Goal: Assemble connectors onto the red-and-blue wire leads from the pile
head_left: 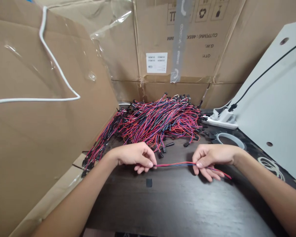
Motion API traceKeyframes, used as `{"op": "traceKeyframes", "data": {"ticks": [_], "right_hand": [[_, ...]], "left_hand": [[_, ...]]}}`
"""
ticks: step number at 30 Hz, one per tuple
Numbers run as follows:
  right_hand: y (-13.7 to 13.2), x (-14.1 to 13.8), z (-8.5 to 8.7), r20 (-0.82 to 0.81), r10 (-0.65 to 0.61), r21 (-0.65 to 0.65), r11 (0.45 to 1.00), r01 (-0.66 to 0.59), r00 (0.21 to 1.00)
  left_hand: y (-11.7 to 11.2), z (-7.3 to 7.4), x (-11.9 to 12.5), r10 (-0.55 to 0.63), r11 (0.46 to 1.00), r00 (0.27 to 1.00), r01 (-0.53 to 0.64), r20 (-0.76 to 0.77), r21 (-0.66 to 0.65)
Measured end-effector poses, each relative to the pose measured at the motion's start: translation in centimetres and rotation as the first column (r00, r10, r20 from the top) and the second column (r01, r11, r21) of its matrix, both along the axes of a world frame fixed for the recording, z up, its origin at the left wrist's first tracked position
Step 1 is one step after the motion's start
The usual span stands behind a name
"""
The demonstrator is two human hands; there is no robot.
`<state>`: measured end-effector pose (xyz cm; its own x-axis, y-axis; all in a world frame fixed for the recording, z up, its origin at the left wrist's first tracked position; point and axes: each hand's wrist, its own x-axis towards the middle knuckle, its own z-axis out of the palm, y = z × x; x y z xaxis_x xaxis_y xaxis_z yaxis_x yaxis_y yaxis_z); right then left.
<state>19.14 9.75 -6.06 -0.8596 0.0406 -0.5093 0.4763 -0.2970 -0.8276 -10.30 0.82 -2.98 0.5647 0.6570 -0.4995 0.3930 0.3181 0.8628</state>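
A thin cable of red and blue wires [175, 164] is stretched level between my two hands, just above the dark table. My left hand [139, 158] pinches its left end between thumb and fingertips; what sits under those fingers is mostly hidden. Farther along, my right hand [208, 161] pinches the same wires, and their loose red end sticks out past the fingers to the right. Behind both hands lies a big heap of similar wire cables [160, 118] with black connectors. A small black square piece [149, 183] lies on the table in front of my left hand.
Cardboard [51, 108] walls the left side, and a printed carton [192, 49] stands at the back. On the right are a power strip [220, 123] with plugs, a tape roll [230, 140], a coiled pale cord [271, 168] and a white panel [276, 92].
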Motion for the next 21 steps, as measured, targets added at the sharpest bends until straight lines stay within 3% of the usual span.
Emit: {"op": "traceKeyframes", "data": {"ticks": [8, 12, 16, 21], "right_hand": [[0.4, 0.1, 0.0, 0.009, -0.004, 0.098, 0.995, 0.003, 1.000], [0.5, 0.0, 0.0, 0.019, -0.007, 0.143, 0.990, 0.005, 1.000], [0.5, -0.1, 0.0, 0.049, -0.032, 0.157, 0.987, 0.023, 0.998], [0.4, 0.2, 0.6, 0.062, -0.056, 0.197, 0.980, 0.042, 0.997]], "left_hand": [[-0.2, 0.6, 0.7, 0.088, 0.994, 0.988, -0.079, -0.125, 0.076], [-0.3, 0.9, 0.9, 0.047, 0.994, 0.978, -0.025, -0.204, 0.110], [-0.4, 0.9, 0.8, -0.010, 0.996, 0.982, 0.026, -0.186, 0.082], [-0.9, 0.5, 1.7, 0.024, 0.994, 0.978, -0.002, -0.207, 0.105]]}}
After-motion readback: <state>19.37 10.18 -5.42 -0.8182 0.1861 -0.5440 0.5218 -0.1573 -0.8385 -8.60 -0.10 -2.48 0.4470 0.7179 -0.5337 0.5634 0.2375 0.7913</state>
